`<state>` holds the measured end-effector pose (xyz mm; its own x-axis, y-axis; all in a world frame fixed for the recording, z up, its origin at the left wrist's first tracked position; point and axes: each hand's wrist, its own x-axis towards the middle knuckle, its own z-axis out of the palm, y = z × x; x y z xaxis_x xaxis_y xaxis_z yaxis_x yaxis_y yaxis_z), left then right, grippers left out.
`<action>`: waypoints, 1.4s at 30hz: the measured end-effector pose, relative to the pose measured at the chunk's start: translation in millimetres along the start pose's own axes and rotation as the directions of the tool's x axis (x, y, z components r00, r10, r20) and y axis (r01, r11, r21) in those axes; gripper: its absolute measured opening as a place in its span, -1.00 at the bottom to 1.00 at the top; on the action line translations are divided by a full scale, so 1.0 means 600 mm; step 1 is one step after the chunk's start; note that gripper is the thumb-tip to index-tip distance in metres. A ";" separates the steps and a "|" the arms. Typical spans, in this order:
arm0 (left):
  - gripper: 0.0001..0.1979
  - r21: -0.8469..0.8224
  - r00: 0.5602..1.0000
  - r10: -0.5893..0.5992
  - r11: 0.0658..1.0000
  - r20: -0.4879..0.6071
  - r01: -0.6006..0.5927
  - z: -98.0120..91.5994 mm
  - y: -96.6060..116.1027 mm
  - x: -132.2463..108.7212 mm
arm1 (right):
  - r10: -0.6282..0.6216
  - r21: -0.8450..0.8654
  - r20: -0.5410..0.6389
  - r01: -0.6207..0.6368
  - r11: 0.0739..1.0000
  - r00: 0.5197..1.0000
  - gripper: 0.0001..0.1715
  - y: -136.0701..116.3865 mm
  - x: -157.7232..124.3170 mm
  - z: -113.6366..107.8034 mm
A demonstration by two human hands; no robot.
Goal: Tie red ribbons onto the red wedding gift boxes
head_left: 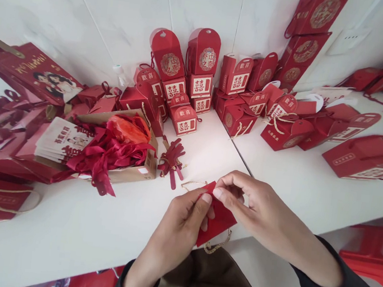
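Observation:
A small red box (222,219) with twisted gold cords lies between my hands, over the front edge of the white table. My left hand (188,221) is closed on its left side, the thumb pressed on top near the upper edge. My right hand (244,197) pinches with thumb and index finger at the box's upper edge, close to the left thumb; what is between these fingertips is too small to make out. One gold cord (216,247) hangs out below the box, and another loop (194,183) shows above it.
Left of my hands, a cardboard box (133,174) holds dark red ribbons. Beside it lies a bunch of red straps (172,160). Red gift boxes (187,120) stand stacked along the wall, with more boxes (285,130) at the right. A red stool (371,254) is below the table.

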<state>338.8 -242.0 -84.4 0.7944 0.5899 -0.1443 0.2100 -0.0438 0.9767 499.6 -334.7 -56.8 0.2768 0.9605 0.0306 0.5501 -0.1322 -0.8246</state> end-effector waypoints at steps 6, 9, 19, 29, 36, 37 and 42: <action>-0.64 -0.236 0.999 -0.041 0.971 -0.016 0.036 -0.010 -0.008 0.010 | -0.013 0.002 0.086 0.013 1.000 0.996 -0.79 0.004 -0.009 -0.003; -0.69 -0.228 0.997 -0.075 0.971 -0.013 0.070 -0.012 -0.007 0.010 | -0.088 -0.065 0.113 0.095 0.993 0.990 -0.90 0.010 -0.014 -0.002; -0.95 -0.021 0.986 0.027 0.999 -0.167 -0.030 -0.002 -0.006 -0.002 | -0.072 -0.021 0.148 0.075 0.997 0.986 -0.59 0.018 -0.005 0.011; -0.71 0.570 0.822 0.482 0.783 -0.304 -0.249 0.018 -0.040 -0.003 | 0.012 0.082 0.160 -0.026 0.996 0.987 -0.67 0.017 -0.001 0.007; -0.75 0.606 0.773 0.559 0.738 -0.300 -0.298 0.019 -0.051 -0.010 | -0.008 0.088 0.155 -0.006 0.996 0.988 -0.77 0.024 0.004 0.009; -0.76 0.610 0.765 0.572 0.729 -0.297 -0.309 0.018 -0.052 -0.010 | 0.000 0.075 0.153 -0.011 0.997 0.988 -0.80 0.025 0.004 0.009; -0.81 0.656 0.707 0.645 0.672 -0.290 -0.343 0.013 -0.056 -0.015 | 0.064 -0.008 0.085 -0.064 0.998 0.994 -0.75 0.033 -0.003 0.007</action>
<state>328.7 -252.1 -116.8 0.5320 0.6230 0.5734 0.2423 -0.7609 0.6019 506.7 -337.8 -75.6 0.2436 0.9673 -0.0708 0.5375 -0.1954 -0.8203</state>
